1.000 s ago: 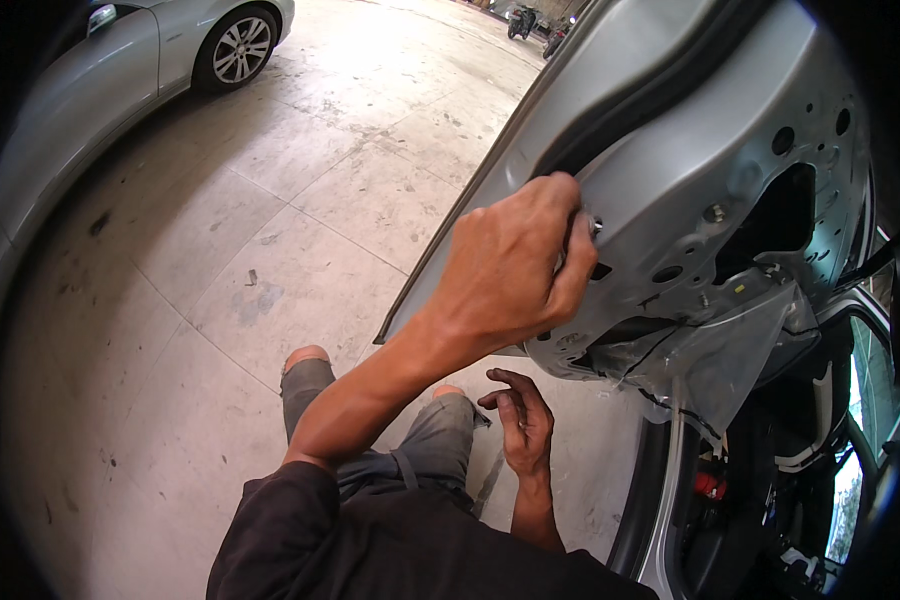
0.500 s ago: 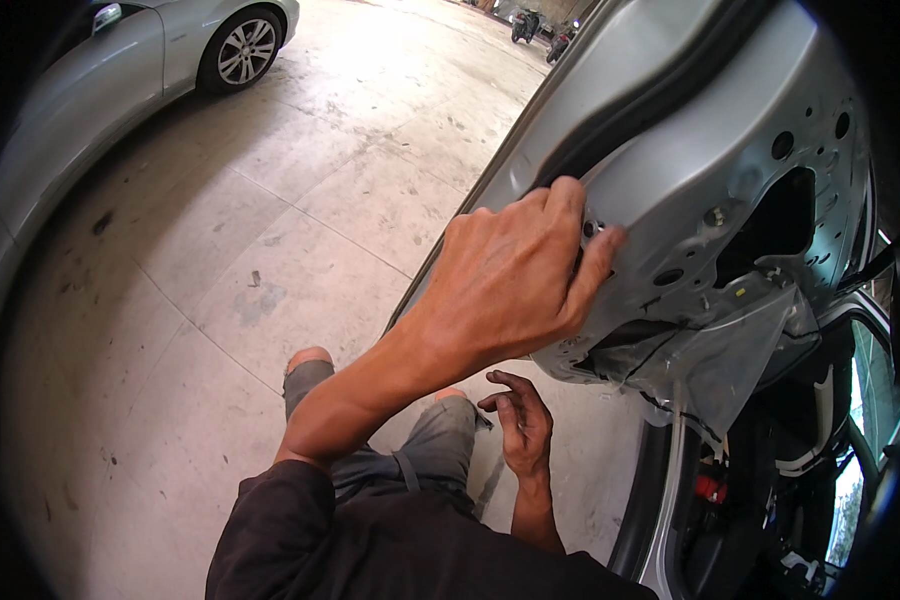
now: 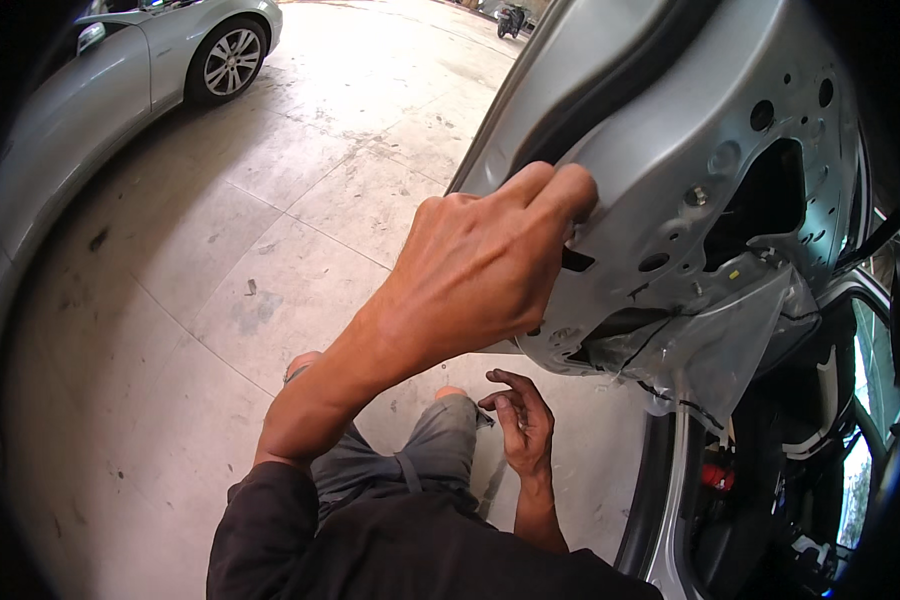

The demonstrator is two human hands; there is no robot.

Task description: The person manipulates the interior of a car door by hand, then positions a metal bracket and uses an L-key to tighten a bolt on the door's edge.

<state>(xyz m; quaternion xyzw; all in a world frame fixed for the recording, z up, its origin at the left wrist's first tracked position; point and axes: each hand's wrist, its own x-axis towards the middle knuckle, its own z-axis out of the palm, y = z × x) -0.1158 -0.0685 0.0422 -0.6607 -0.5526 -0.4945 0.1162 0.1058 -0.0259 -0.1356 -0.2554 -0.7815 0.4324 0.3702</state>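
Observation:
My left hand [image 3: 480, 255] reaches across to the opened silver car door [image 3: 660, 140], back of the hand up. Its fingers are closed at the black rubber door seal [image 3: 610, 95], which runs along the door's edge and disappears under the knuckles. The fingertips are hidden behind the hand. My right hand [image 3: 525, 425] hangs low beside my knee, fingers loosely bent and apart from the thumb, with nothing visible in it. On the door's bare inner panel are several holes, a large dark opening [image 3: 765, 205] and a loose sheet of clear plastic [image 3: 730, 345].
Another silver car [image 3: 100, 110] stands at the far left. At the right, beyond the door sill [image 3: 660, 500], lies the dark car interior with a red item [image 3: 717, 476]. A motorcycle [image 3: 510, 20] is parked far back on the concrete floor [image 3: 270, 230].
My left thumb, stretched out before, is now tucked in beside the fingers. In the picture, the left hand and the door have shifted slightly left. My right hand has hardly moved.

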